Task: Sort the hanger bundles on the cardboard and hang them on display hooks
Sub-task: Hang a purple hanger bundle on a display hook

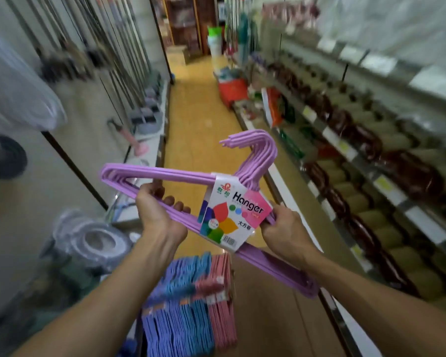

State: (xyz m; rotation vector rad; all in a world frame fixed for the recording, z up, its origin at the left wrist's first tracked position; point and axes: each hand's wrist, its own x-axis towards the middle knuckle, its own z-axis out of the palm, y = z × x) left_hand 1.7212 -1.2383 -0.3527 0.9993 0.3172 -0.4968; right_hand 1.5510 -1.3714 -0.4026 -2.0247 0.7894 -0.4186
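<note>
The person stands in a narrow shop aisle and holds a purple hanger bundle [165, 176] up in front of the chest with both hands. The left hand [158, 212] has its fingers curled round the bundle's long bottom bar near the left corner. The right hand [285, 229] grips the same bundle further along, its fingers wrapped round the bars just beside the paper label [232, 215] that bands the hangers together. So both hands are closed on the one bundle, and neither is free.

The bundle's long axis runs on a slant, from upper left down to lower right, where its far corner dips past the right forearm. The stacked hooks [255, 150] rise above the label and point up and away from the person, towards the aisle ahead. The hooks sit nearer the right hand than the left, just above and beyond its knuckles.

Below the hands, more bundles are already hanging in a row: blue and purple bundles [175, 305] on the left, pink bundles [220, 292] touching them on the right. What they hang from is too blurred to tell, and I cannot see the cardboard from here.

I judge that this purple bundle is on its way to be hung. For that, the hooks must be turned to face the display hook, and the right hand looks better placed to steer them.
</note>
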